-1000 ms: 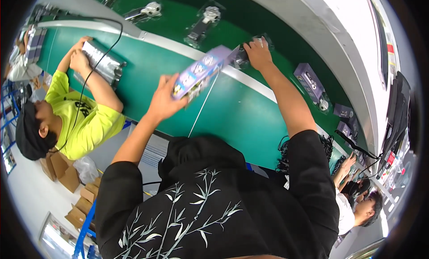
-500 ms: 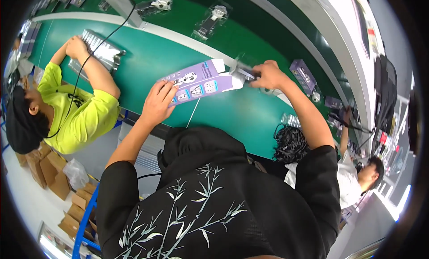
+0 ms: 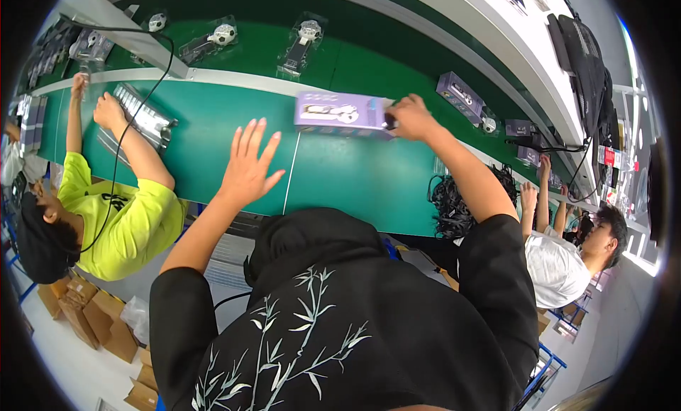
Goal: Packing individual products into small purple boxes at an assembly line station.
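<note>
At green table (image 3: pixel 369 177), hold box (image 3: pixel 330 113) level with right hand (image 3: pixel 413 118) clamped on its end, left hand (image 3: pixel 246 168) spread, left of box.

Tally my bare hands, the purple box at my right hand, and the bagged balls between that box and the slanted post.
Bare hands (left hand, right hand): 2
Purple cardboard box: 1
Black-and-white balls in clear plastic: 3
Total: 6

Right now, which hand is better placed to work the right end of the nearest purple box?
Right, most likely: the right hand is at that end of the purple box, fingers curled. The left hand is open, apart from the box, beyond its left end.
</note>
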Motion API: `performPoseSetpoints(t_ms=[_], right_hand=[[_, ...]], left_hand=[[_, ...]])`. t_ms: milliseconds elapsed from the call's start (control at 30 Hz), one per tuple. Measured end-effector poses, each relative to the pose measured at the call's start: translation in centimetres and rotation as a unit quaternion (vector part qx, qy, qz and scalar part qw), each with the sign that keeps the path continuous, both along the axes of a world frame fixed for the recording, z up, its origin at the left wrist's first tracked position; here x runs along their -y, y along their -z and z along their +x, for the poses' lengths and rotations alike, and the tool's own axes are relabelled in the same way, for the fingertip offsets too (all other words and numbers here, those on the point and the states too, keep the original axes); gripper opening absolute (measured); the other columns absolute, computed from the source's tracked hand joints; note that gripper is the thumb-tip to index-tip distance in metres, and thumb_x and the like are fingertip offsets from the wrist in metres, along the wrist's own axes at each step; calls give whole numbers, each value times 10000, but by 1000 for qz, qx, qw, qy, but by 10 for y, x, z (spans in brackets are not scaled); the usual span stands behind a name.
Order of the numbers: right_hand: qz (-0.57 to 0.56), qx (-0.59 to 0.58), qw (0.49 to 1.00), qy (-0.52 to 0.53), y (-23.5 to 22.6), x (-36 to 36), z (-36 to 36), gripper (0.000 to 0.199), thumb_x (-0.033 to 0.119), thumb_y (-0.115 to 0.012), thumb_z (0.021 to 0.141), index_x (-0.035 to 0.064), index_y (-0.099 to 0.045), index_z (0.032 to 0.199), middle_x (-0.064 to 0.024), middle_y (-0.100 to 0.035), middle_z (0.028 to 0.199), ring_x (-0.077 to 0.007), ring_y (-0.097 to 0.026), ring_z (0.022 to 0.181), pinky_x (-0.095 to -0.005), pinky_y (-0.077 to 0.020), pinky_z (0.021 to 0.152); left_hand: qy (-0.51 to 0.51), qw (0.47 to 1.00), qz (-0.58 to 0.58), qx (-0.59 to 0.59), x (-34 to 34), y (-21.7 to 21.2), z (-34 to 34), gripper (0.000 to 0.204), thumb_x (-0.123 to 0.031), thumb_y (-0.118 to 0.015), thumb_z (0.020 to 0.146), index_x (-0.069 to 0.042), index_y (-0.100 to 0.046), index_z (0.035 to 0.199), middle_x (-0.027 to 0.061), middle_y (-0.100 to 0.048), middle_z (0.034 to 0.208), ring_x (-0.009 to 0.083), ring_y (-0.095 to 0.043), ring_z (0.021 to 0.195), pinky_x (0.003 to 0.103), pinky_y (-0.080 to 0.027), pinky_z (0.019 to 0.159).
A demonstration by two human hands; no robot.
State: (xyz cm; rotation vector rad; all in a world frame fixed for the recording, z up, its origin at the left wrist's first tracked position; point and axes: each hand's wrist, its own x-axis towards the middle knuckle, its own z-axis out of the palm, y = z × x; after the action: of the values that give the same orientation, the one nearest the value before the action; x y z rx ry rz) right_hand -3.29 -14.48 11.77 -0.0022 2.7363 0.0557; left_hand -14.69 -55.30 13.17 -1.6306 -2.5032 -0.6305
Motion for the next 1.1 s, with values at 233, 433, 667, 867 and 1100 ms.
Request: performPoseSetpoints(t_ms=[233,433,667,867,1100], right_hand=[[101,13,969,225,52,-224,93,395,151,-591,760,31,-646,1132,-217,-691,1052,-439,-637,950,-487,-509,805],[-26,-98,975,196,98,-221,96,389,120,-565,756,10,-644,1120,-221,-688,1039,-438,-634,933,-474,-507,818],[-162,-139,968,131,75,-73,-44,294,67,-550,813,51,-677,1078,-149,-688,1085,-383,-619,977,-416,-498,864],[-195,-233,952,-39,82,0,-168,321,23,-572,777,89,-693,1066,-83,-687,1102,-317,-626,1024,-378,-492,916],[39,-238,961,-136,146,28,-233,144,229,-619,804,183,-667,932,-25,-642,939,-259,-574,1025,-403,-460,922]], left_hand=[[-107,992,-31,64,40,41,22,739,-222,-718,789,-30,-397,1427,291,-256,1522,457,-304,1387,547,-271,1133],[-153,980,-62,108,27,79,6,659,-172,-700,793,-13,-438,1377,294,-268,1510,463,-330,1369,512,-312,1118],[-163,977,-64,123,-3,98,-22,571,-166,-693,810,-21,-494,1326,260,-303,1507,447,-335,1373,480,-325,1121],[-181,968,-74,155,11,111,-10,543,-175,-685,798,-5,-524,1288,278,-340,1466,458,-352,1352,484,-340,1112],[-192,958,-67,203,45,120,-12,493,-134,-689,799,-3,-553,1254,276,-371,1464,465,-384,1325,492,-332,1112]])
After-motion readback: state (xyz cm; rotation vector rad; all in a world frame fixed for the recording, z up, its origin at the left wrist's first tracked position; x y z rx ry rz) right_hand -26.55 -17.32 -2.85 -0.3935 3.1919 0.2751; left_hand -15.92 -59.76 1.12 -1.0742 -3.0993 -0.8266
